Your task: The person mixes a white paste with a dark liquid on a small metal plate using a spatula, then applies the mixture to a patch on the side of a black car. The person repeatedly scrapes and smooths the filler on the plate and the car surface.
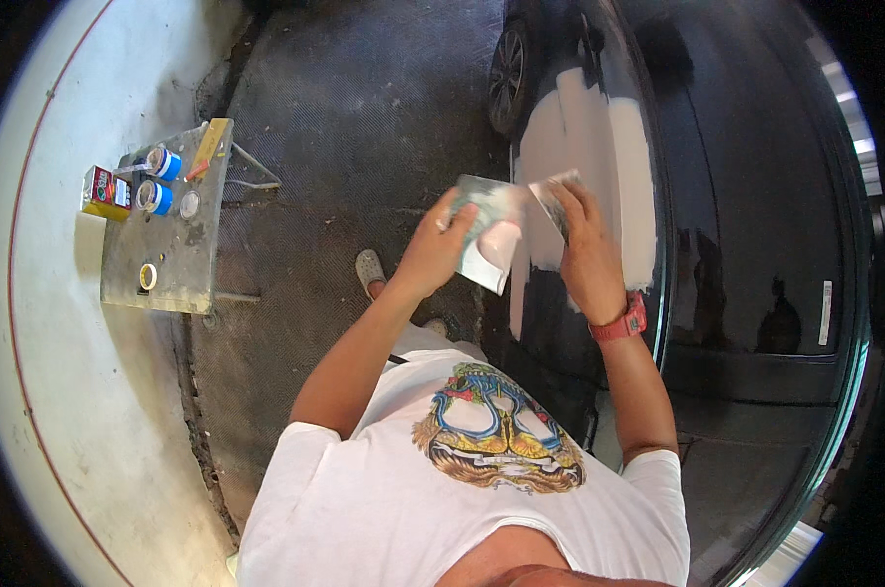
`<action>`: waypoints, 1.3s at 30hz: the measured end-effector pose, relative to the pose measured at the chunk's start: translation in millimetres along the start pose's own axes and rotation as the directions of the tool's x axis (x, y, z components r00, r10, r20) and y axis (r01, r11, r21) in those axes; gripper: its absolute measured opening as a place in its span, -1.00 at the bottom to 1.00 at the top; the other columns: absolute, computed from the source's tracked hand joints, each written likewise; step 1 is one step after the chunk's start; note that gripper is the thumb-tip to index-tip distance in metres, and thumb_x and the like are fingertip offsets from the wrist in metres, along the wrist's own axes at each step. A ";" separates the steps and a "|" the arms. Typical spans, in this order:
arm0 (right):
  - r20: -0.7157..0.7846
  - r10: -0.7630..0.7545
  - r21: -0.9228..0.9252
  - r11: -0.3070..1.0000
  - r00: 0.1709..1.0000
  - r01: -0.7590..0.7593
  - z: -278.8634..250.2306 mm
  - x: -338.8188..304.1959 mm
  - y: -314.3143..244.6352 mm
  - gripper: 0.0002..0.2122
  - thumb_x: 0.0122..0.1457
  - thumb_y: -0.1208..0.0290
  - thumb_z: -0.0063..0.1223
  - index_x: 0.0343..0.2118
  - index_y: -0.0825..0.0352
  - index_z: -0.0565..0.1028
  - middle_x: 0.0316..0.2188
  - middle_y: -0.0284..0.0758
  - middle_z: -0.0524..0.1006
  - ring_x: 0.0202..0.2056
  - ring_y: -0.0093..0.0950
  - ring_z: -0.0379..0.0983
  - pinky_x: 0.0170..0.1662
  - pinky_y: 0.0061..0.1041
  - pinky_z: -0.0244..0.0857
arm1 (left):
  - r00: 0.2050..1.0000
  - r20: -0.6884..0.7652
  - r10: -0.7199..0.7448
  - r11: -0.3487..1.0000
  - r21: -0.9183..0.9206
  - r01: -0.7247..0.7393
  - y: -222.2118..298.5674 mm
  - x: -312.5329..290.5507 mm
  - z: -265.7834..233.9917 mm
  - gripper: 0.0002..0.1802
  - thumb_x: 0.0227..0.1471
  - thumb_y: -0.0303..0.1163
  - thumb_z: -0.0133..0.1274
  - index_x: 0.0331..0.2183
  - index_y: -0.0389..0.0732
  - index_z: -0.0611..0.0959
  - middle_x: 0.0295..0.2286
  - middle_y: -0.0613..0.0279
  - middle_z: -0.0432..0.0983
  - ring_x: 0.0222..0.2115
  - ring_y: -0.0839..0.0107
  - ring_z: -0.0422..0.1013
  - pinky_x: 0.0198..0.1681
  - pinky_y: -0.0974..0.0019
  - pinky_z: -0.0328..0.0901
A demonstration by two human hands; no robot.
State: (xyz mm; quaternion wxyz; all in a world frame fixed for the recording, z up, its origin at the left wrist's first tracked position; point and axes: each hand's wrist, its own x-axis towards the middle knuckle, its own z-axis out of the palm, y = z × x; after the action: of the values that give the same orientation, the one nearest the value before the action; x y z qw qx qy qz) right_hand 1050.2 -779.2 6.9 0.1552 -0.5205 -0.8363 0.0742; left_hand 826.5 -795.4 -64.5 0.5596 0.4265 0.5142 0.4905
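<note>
My left hand grips a flat, shiny putty board with a lump of pale pink putty on it, thumb on top. My right hand is closed round a thin, flat putty spreader, slightly blurred, its far end close to the board's upper right edge. Whether the two touch I cannot tell. Just beyond my right hand, broad streaks of pale pink putty cover part of the side of a dark car.
Left of me stands a worn metal table with two blue-banded tins, a round lid, a roll of tape, a yellow strip and a red-and-yellow rectangular can. A pale wall runs behind it.
</note>
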 end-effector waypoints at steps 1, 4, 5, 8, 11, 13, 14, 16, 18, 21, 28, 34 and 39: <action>0.007 -0.072 -0.167 0.983 0.997 0.072 -6.4 3.9 -10.6 -0.35 0.04 0.73 -0.05 0.23 0.02 0.38 0.22 -0.13 0.35 0.24 -0.01 0.25 0.26 0.11 0.09 | 0.996 0.082 -0.019 0.995 0.103 0.010 13.1 -8.7 2.4 -0.38 0.35 -0.08 -0.10 0.23 -0.33 0.36 0.04 -0.12 0.49 0.05 0.18 0.41 0.15 0.16 0.24; 0.052 -0.224 -0.130 0.965 0.973 0.229 11.6 0.8 -41.6 -0.38 0.02 0.63 0.04 0.17 -0.10 0.48 0.22 -0.23 0.39 0.31 -0.09 0.17 0.30 0.26 -0.12 | 0.955 -0.291 0.059 0.977 0.215 0.005 4.2 0.3 10.9 -0.39 0.36 -0.08 -0.13 0.23 -0.31 0.36 0.03 -0.16 0.49 0.07 0.14 0.42 0.14 0.14 0.24; 0.095 -0.240 -0.107 0.962 0.966 0.250 12.7 -11.1 -43.4 -0.38 0.01 0.63 0.04 0.17 -0.10 0.49 0.22 -0.23 0.38 0.32 -0.09 0.16 0.31 0.26 -0.13 | 0.980 -0.192 0.058 0.988 0.150 -0.029 32.6 -2.8 6.5 -0.37 0.36 -0.06 -0.14 0.24 -0.35 0.34 0.06 -0.19 0.46 0.09 0.11 0.39 0.15 0.15 0.24; 0.265 -0.261 -0.156 0.939 0.928 0.308 1.7 -16.4 -37.6 -0.35 -0.03 0.65 0.08 0.17 -0.11 0.49 0.24 -0.24 0.34 0.33 -0.08 0.13 0.33 0.28 -0.17 | 0.918 -0.390 0.074 0.997 0.041 -0.064 8.4 1.5 -0.8 -0.40 0.38 -0.09 -0.17 0.22 -0.35 0.33 0.05 -0.16 0.44 0.05 0.18 0.41 0.15 0.18 0.24; 0.223 -0.338 -0.052 0.932 0.914 0.358 -42.0 -10.8 -65.0 -0.31 -0.09 0.71 0.11 0.15 -0.10 0.50 0.26 -0.24 0.31 0.35 -0.06 0.11 0.32 0.33 -0.20 | 0.891 -0.451 0.048 0.940 -0.281 -0.193 -8.8 16.1 -17.7 -0.45 0.40 -0.14 -0.17 0.20 -0.34 0.33 0.01 -0.06 0.46 0.00 0.27 0.40 0.14 0.22 0.23; 0.078 -0.438 0.148 0.893 0.896 0.424 -52.7 -8.8 -75.0 -0.26 -0.13 0.79 0.10 0.17 -0.06 0.46 0.28 -0.17 0.27 0.35 -0.01 0.10 0.31 0.29 -0.07 | 0.935 -0.354 -0.022 0.859 -0.485 -0.163 -4.9 19.0 -11.9 -0.49 0.39 -0.18 -0.15 0.19 -0.32 0.35 0.00 0.02 0.46 -0.01 0.32 0.38 0.14 0.24 0.23; 0.037 -0.390 0.265 0.892 0.920 0.367 -44.4 -10.3 -72.1 -0.26 -0.11 0.80 0.09 0.18 -0.03 0.43 0.28 -0.14 0.25 0.33 0.01 0.12 0.30 0.22 0.00 | 0.958 -0.282 -0.051 0.803 -0.582 -0.129 -2.0 19.5 -3.9 -0.51 0.39 -0.20 -0.14 0.19 -0.30 0.36 0.00 0.06 0.46 -0.01 0.34 0.37 0.13 0.24 0.24; -0.030 -0.266 0.488 0.837 0.964 0.246 -11.9 -10.6 -58.0 -0.28 -0.07 0.80 0.06 0.21 0.04 0.37 0.29 -0.08 0.22 0.30 0.05 0.16 0.27 0.09 0.16 | 0.984 -0.174 -0.028 0.724 -0.683 -0.100 16.1 12.7 7.0 -0.53 0.37 -0.24 -0.09 0.19 -0.29 0.37 0.01 0.12 0.46 0.01 0.37 0.35 0.13 0.26 0.24; 0.100 -0.168 0.104 0.982 0.981 0.158 8.9 -2.5 -26.2 -0.35 0.02 0.75 0.00 0.24 0.16 0.30 0.29 -0.02 0.19 0.25 0.07 0.22 0.19 -0.11 0.31 | 0.990 -0.136 0.046 0.737 -0.664 -0.126 19.2 10.9 10.6 -0.53 0.37 -0.26 -0.09 0.19 -0.29 0.37 0.02 0.13 0.46 0.01 0.37 0.36 0.13 0.27 0.24; 0.151 -0.162 -0.239 0.951 0.975 0.195 8.0 11.6 -1.2 -0.38 0.04 0.72 -0.03 0.21 0.12 0.35 0.28 -0.06 0.22 0.25 0.08 0.22 0.19 -0.07 0.29 | 0.987 -0.138 -0.078 0.807 -0.591 -0.019 -2.8 4.2 -0.3 -0.53 0.37 -0.28 -0.10 0.19 -0.30 0.37 0.01 0.10 0.46 0.01 0.37 0.38 0.12 0.26 0.26; 0.164 -0.281 -0.330 0.888 0.946 0.321 -10.8 -0.9 -45.1 -0.36 0.00 0.74 -0.04 0.21 0.09 0.38 0.22 -0.10 0.30 0.28 0.02 0.18 0.30 -0.13 0.13 | 0.955 -0.298 -0.013 0.998 0.050 0.029 -5.6 -8.9 -1.4 -0.32 0.34 -0.08 -0.09 0.22 -0.47 0.31 0.06 -0.27 0.43 0.09 0.04 0.40 0.17 0.11 0.24; 0.065 -0.115 0.466 0.882 0.991 0.072 15.4 -8.8 -50.3 -0.37 0.03 0.74 -0.06 0.23 0.19 0.31 0.17 0.02 0.29 0.24 0.04 0.21 0.27 -0.19 0.19 | 0.945 -0.317 -0.079 0.750 -0.643 -0.153 -7.8 8.5 1.3 -0.67 0.36 -0.33 -0.09 0.06 -0.27 0.46 -0.08 0.12 0.50 -0.07 0.36 0.43 0.06 0.27 0.31; 0.118 -0.040 -0.052 0.998 0.992 0.047 19.4 31.6 -13.2 -0.44 0.07 0.69 -0.08 0.17 0.07 0.43 0.17 -0.12 0.36 0.23 -0.02 0.25 0.25 -0.05 0.14 | 0.928 -0.276 -0.249 0.882 -0.462 0.099 -33.5 16.1 -19.0 -0.47 0.36 -0.16 -0.09 0.18 -0.32 0.40 0.02 0.04 0.48 0.03 0.25 0.40 0.16 0.17 0.23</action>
State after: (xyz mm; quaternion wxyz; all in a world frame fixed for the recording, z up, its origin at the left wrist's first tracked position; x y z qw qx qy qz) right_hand 1019.6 -756.1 -1.8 0.0933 -0.5010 -0.8569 0.0785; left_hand 811.2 -785.3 -101.9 0.5904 0.1530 0.5125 0.6045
